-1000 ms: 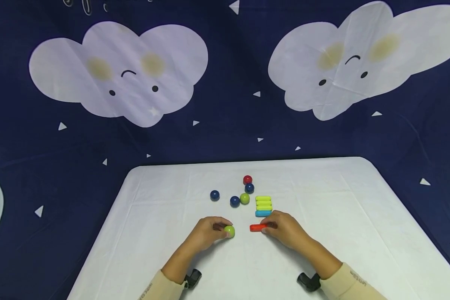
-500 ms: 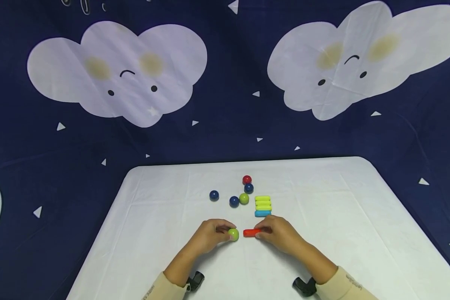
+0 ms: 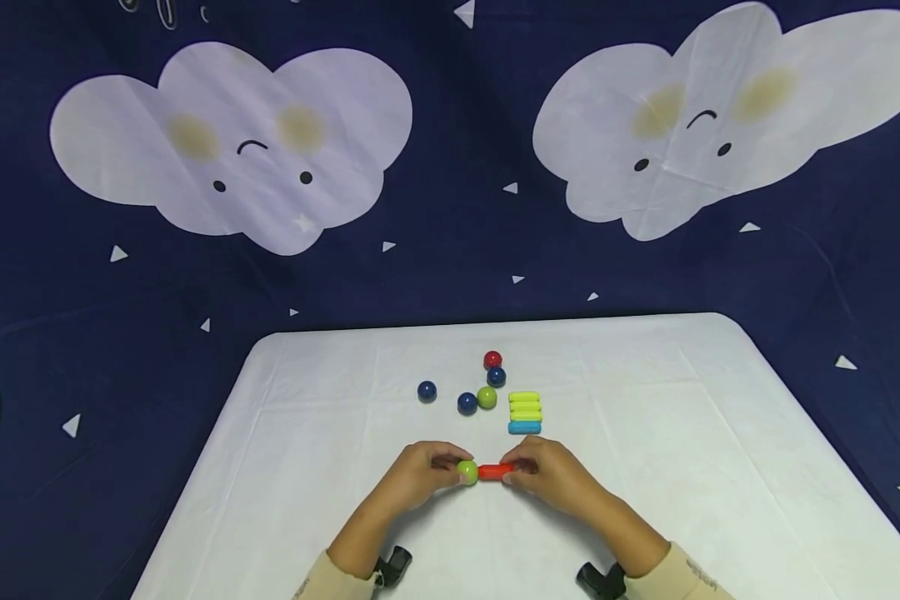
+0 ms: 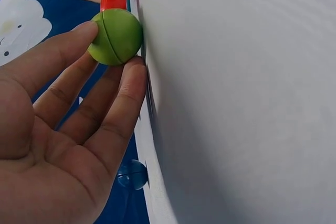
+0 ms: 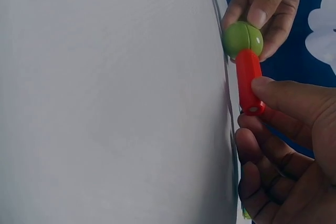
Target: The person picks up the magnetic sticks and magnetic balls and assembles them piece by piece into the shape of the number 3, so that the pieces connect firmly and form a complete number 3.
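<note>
At the left, the left hand (image 3: 418, 477) pinches a green ball (image 3: 467, 472) with its thumb and fingers bent round it no wider than the ball. Half a second ago a gap separated this ball from the red rod (image 3: 491, 472) to its right; now the rod's end touches the ball, as both wrist views show. For the joining in hand, that seems to mean the parts have reached contact; whether they have fastened I cannot tell. The right hand (image 3: 551, 475) grips the rod toward its other end, the thumb pressing one side and the remaining fingers loosely curled; a small pale disc (image 5: 253, 109) shows on that end. Whether ball and rod rest on the white bench (image 3: 330, 392) or are held just above it is unclear. Farther back, again from the left, come a lone dark blue ball (image 3: 427, 392), a second blue ball (image 3: 467, 404) close beside another green ball (image 3: 487, 397), then a red ball (image 3: 492, 360) with a third blue ball (image 3: 497, 377) just in front of it. Right of these, three yellow rods (image 3: 525, 407) lie side by side, a blue rod (image 3: 525, 427) nearest the person. Nothing stands between the held pieces, but the blue rod is close to the right hand and could be knocked.
</note>
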A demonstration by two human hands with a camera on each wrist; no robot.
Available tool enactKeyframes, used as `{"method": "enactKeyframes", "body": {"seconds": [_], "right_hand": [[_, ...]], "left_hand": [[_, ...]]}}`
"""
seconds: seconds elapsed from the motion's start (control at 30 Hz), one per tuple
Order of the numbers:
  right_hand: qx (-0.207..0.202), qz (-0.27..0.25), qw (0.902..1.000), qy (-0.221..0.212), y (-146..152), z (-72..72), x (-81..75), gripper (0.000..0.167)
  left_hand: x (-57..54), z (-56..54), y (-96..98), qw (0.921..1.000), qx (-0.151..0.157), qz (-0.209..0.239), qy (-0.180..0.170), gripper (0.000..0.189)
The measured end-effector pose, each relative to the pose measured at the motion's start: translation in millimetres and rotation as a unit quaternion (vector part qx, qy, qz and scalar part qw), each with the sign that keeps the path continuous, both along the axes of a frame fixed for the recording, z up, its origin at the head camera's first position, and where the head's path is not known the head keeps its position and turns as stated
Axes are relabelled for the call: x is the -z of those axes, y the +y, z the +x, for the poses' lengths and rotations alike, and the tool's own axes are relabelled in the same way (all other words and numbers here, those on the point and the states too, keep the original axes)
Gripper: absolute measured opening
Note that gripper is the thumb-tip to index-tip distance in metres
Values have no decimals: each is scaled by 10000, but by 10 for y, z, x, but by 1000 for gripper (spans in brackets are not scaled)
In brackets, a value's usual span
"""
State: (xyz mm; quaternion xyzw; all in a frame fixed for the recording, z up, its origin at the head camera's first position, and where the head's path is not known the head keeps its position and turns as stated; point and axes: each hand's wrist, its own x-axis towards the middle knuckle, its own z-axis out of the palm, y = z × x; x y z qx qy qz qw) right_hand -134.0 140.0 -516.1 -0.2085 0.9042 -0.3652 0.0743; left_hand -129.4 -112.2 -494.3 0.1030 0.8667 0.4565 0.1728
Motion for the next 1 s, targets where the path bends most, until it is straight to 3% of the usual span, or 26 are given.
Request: {"method": "enactKeyframes", "body": {"seconds": [0.23, 0.43, 0.7, 1.0], "right_hand": [[-28, -192, 9998, -81, 12, 15, -14, 17], [195, -419, 9989, -82, 32, -14, -94, 19], [551, -492, 9964, 420, 20, -139, -170, 28], [812, -513, 9932, 654, -95, -327, -200, 34]], "left_hand": [[-7, 18, -25, 10000, 13, 55, -26, 20], [-29, 13, -43, 9998, 72, 120, -118, 19], [-53, 7, -89, 9994, 170, 214, -209, 20], [-48, 4, -114, 9991, 221, 227, -266, 20]]}}
